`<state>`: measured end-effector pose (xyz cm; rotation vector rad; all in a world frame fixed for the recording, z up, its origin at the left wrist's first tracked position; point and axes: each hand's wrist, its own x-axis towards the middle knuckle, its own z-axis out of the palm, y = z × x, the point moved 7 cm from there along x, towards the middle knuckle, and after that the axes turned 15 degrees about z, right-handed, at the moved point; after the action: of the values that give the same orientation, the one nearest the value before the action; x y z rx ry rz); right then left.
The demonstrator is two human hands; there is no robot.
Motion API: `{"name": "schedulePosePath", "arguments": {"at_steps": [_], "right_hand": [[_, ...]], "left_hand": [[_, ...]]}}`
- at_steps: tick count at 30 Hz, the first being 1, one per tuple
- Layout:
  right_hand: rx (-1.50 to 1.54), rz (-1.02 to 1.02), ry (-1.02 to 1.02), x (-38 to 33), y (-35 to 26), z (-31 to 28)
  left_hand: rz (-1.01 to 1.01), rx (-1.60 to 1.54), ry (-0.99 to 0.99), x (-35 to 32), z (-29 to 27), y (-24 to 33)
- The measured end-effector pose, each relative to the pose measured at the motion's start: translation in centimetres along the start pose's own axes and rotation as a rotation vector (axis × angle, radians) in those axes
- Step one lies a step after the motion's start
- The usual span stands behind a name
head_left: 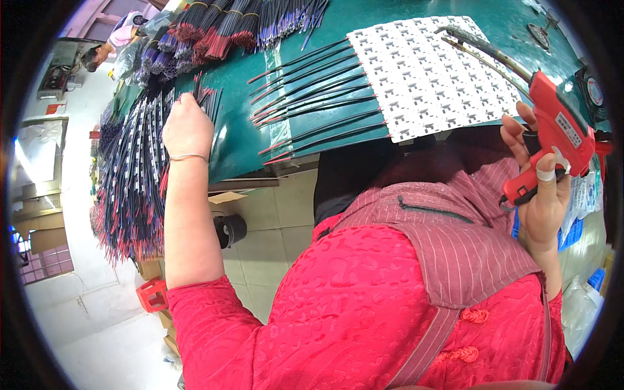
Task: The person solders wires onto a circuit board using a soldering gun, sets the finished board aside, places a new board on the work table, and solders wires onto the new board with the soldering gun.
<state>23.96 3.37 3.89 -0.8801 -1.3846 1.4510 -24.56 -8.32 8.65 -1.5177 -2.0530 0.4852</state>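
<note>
My right hand (546,188) is wrapped around a red soldering gun (562,123), whose long metal tip points up and left over a white panel of small circuit boards (442,78). White tape circles a finger of that hand. Black wires (325,97) with red ends stick out in a row from the panel's left edge. My left hand (188,127) is closed at the table's left side, beside a large heap of black wires (133,169) with red and white ends. Its fingertips are turned away, so what they pinch is hidden.
More wire bundles (221,26) lie along the far left of the green table (302,58). A round fan-like object (590,91) stands at the right. Below are a black bin (231,231) and a red plastic stool (152,296). Another person (114,45) is far off at upper left.
</note>
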Motion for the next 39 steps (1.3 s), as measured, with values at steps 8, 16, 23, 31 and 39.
{"name": "schedulePosePath", "arguments": {"at_steps": [8,16,23,31,39], "right_hand": [[0.016,-0.014,-0.001,-0.7,-0.1,-0.7],[0.041,-0.022,-0.013,-1.0,-0.9,-1.0],[0.005,0.005,-0.021,-1.1,-1.5,-0.8],[0.023,0.070,-0.041,-0.7,-0.7,0.2],[0.026,0.102,-0.031,0.7,0.2,1.2]], "left_hand": [[-0.098,-0.085,-0.036,0.7,-2.8,-0.5],[-0.149,-1.123,0.847,0.3,-6.7,-1.2],[-0.206,-1.581,1.058,-0.6,-5.3,0.7],[-0.325,-1.717,0.979,-0.6,-3.8,-0.2],[-0.059,-1.889,0.848,0.9,-4.7,0.3]]}}
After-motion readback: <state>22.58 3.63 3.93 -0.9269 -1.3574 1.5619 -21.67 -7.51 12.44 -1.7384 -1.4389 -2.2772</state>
